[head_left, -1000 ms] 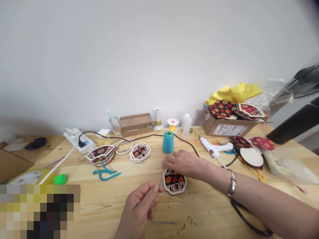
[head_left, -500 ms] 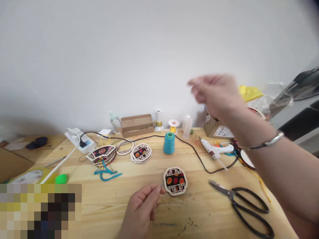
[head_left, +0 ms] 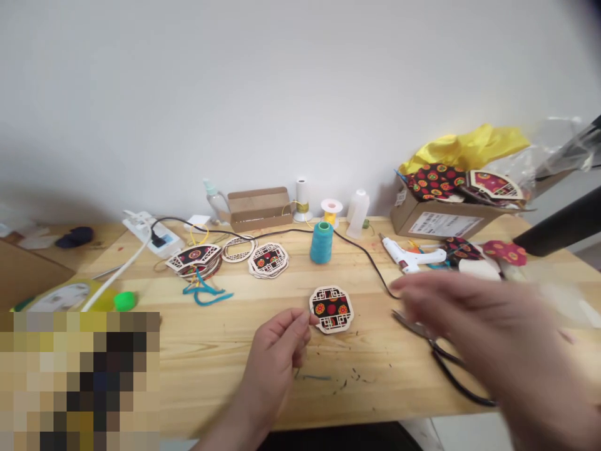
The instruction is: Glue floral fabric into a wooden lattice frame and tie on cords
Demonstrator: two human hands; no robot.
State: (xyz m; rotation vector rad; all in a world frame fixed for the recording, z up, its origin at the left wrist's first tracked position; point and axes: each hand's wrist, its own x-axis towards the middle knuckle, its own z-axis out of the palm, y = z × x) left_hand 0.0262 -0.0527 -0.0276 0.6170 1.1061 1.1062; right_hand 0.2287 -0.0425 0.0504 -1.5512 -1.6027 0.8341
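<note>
A lobed wooden ornament [head_left: 331, 309] with cut-out lattice and black floral fabric is in the middle foreground. At its left edge, my left hand [head_left: 284, 344] is closed in a pinch. What lies between its thumb and finger is too small to make out. Blurred by motion, my right hand [head_left: 483, 344] passes over black-handled scissors [head_left: 462, 385] and hides part of them. Whether it holds anything does not show. Behind the ornament stands a teal thread cone [head_left: 322, 244]. A short piece of teal thread [head_left: 313, 377] lies near my left hand.
Stacked lattice ornaments [head_left: 268, 260] lie at centre left, beside a fan-shaped pile [head_left: 195, 258]. A white glue gun [head_left: 413, 255] rests at right, before a cardboard box [head_left: 436, 216] of fabric pieces. A black cable [head_left: 369, 250] crosses the table.
My right hand has come down from high in front of the wall to low over the scissors. My left hand keeps its pinch beside the ornament. The view has tilted down.
</note>
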